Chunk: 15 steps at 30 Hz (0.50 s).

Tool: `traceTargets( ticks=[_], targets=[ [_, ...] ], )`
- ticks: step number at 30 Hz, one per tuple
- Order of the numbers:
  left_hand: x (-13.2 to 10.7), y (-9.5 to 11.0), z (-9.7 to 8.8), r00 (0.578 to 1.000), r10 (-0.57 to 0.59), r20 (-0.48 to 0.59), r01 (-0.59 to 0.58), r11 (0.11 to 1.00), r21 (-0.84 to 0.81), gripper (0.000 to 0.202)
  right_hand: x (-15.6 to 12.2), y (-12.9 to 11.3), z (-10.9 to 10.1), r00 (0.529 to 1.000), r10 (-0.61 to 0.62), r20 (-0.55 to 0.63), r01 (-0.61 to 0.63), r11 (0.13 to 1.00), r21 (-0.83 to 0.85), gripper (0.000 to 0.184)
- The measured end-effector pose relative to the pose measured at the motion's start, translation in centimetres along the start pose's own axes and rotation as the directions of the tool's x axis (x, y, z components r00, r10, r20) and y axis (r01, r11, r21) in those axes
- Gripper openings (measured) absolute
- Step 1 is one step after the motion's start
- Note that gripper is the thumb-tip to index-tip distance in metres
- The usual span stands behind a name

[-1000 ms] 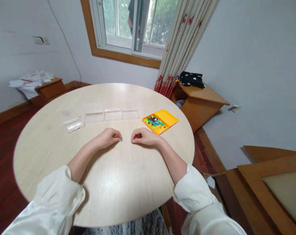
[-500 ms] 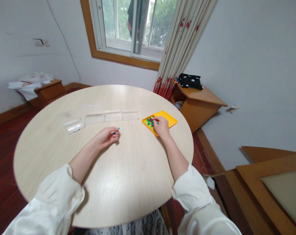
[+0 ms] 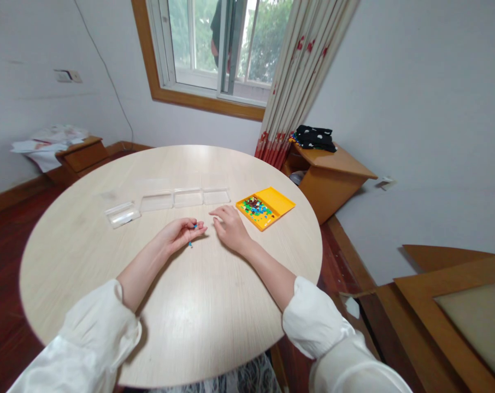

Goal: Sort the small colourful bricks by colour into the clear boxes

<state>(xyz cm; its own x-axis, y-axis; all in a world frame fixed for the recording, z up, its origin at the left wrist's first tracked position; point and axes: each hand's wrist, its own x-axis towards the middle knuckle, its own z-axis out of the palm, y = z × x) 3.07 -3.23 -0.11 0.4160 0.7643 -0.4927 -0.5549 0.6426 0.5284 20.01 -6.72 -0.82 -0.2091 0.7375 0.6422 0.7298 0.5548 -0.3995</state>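
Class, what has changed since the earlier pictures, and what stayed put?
Since half a second ago, the right hand has left the yellow box and moved left, near the left hand, thumb and forefinger apart. The left hand has turned more palm up, a blue piece at its thumb. The yellow box and clear containers stayed put.

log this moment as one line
left hand: holding small blue piece | right hand: beside left | yellow box: open, loose coloured pieces inside
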Motion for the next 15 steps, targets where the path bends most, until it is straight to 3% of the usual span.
traceTargets(
  ticks=[3, 7, 10, 12, 15],
  targets=[
    [0.0, -0.1, 0.0, 1.0, 0.023, -0.009, -0.022, 0.998, 0.066, 0.027, 0.0, -0.4, 0.4, 0.999, -0.028, 0.044, 0.028, 1.0, 0.005, 0.02],
    [-0.2, 0.2, 0.1, 0.998, 0.063, -0.012, -0.061, 0.994, 0.093, 0.025, -0.1, -0.7, -0.2, 1.0, -0.006, 0.004, 0.006, 0.998, 0.06, 0.018],
    [-0.1, 0.7, -0.4, 0.999, 0.043, 0.028, -0.045, 0.998, 0.04, 0.021, -0.7, -2.8, -0.4, 0.99, -0.133, 0.044, 0.122, 0.972, 0.2, 0.015],
    [0.1, 1.1, -0.8, 0.999, 0.037, 0.033, -0.037, 0.999, 0.012, 0.017, -1.4, -5.0, -0.1, 0.957, -0.268, 0.114, 0.218, 0.919, 0.33, 0.014],
    [0.4, 1.7, -1.4, 0.997, 0.074, -0.005, -0.074, 0.997, -0.013, 0.022, -2.6, -7.7, 0.7, 0.85, -0.445, 0.283, 0.285, 0.84, 0.462, 0.016]
  ],
)
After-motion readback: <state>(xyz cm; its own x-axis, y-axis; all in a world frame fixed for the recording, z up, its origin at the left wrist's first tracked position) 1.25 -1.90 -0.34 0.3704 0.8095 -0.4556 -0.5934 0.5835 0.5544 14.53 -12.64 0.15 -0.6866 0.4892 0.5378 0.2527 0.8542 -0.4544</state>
